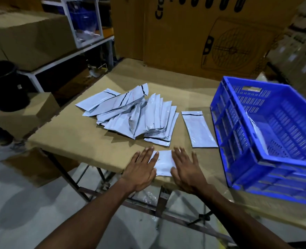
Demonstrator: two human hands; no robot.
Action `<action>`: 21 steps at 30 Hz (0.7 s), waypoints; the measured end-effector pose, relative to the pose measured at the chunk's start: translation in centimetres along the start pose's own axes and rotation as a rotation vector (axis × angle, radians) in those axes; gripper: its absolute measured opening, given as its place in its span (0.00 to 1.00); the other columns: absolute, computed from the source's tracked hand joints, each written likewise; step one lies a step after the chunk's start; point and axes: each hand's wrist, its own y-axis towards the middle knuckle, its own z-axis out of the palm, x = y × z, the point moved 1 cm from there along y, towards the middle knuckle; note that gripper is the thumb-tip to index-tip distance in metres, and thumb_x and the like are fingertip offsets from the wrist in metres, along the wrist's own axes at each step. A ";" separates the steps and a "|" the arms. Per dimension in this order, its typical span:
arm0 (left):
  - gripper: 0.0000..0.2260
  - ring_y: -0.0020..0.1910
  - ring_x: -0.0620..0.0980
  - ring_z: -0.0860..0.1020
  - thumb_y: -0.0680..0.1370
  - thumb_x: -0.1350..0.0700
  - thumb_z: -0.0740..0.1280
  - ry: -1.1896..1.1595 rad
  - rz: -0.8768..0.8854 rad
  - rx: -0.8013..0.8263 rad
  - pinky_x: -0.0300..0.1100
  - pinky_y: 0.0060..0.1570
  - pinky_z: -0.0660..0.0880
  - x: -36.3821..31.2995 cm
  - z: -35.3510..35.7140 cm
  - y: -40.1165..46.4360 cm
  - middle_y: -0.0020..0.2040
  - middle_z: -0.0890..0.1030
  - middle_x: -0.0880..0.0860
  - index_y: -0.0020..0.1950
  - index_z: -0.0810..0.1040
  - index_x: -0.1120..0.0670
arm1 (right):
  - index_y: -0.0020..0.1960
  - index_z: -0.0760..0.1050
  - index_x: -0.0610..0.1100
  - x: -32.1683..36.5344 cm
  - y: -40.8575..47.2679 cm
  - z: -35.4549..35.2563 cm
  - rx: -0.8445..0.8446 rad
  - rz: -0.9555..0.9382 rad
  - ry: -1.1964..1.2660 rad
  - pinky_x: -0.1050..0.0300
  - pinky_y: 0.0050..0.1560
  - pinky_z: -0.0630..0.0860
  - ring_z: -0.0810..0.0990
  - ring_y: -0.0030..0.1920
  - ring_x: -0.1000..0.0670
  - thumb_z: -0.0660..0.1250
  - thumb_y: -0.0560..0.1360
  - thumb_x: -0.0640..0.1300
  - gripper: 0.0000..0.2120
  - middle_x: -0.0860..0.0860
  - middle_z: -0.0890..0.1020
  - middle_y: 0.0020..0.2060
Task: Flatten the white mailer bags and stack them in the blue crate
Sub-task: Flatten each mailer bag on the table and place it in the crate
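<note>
both hands are flat on one white mailer bag (163,163) at the near edge of the desk (80,137). left hand (141,169) covers its left side, right hand (185,170) its right, with a strip of white showing between them. fingers (149,155) on both are spread and straight, palms down, pressing rather than gripping, so neither hand actually has hold of anything. looks like the flattening step on this bag.

as for progress, i'd say it's early. just past the fingertips, further back on the desk, sits the messy pile of mailer bags (130,115), lots of them, overlapping and a few puffed or creased. none of that looks sorted yet. off to the right of the right-hand fingers, and a bit further out, one single mailer (199,129) lies flat on its own with its black strip at the far end. it seems already smoothed, but it's not in the crate.

the blue crate (238,141) is well to the right of the right hand, sitting on the desk's right end. through the slots there's something white inside (260,139) against the near-left wall, probably a bag or a few, but i can't tell how many.

so roughly: a little bit in the crate, one flat and waiting, one under the palms, and the big pile left to do.
</note>
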 end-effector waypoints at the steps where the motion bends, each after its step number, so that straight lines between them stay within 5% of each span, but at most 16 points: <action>1: 0.31 0.82 0.54 0.45 0.81 0.42 0.41 -0.001 -0.002 0.002 0.55 0.79 0.45 0.1 0.0 0.0 0.83 0.42 0.55 0.84 0.46 0.51 | 0.76 0.64 0.41 0.5 0.4 0.3 -0.009 -0.026 0.010 0.32 0.72 0.57 0.59 0.78 0.44 0.45 0.83 0.56 0.30 0.46 0.63 0.77; 9: 0.31 0.82 0.53 0.43 0.82 0.41 0.44 0.001 -0.001 0.054 0.56 0.79 0.45 0.1 -0.7 -0.2 0.84 0.41 0.54 0.83 0.44 0.50 | 0.81 0.47 0.52 0.3 0.9 1.4 0.015 0.113 0.070 0.39 0.76 0.51 0.45 0.80 0.50 0.27 0.73 0.69 0.41 0.54 0.48 0.80; 13: 0.28 0.82 0.50 0.39 0.85 0.43 0.48 -0.108 0.001 0.141 0.55 0.79 0.42 0.5 -0.9 0.2 0.83 0.38 0.50 0.83 0.43 0.47 | 0.81 0.44 0.53 0.0 1.2 1.1 0.116 0.192 0.211 0.43 0.78 0.43 0.39 0.79 0.53 0.37 0.80 0.65 0.32 0.55 0.42 0.80; 17: 0.28 0.81 0.51 0.56 0.84 0.42 0.43 -0.372 -0.128 -0.009 0.54 0.77 0.56 0.3 -2.7 2.0 0.81 0.62 0.52 0.78 0.67 0.52 | 0.81 0.50 0.49 -1.4 1.9 -0.1 0.072 0.167 0.186 0.44 0.77 0.51 0.48 0.79 0.49 0.42 0.83 0.60 0.29 0.51 0.49 0.80; 21: 0.31 0.73 0.57 0.71 0.82 0.44 0.44 -0.310 -0.067 -0.155 0.53 0.72 0.66 -2.9 -2.8 2.7 0.72 0.76 0.58 0.71 0.76 0.59 | 0.81 0.48 0.51 -1.5 1.5 1.1 0.074 0.086 0.073 0.43 0.76 0.50 0.46 0.80 0.48 0.24 0.72 0.70 0.44 0.53 0.49 0.80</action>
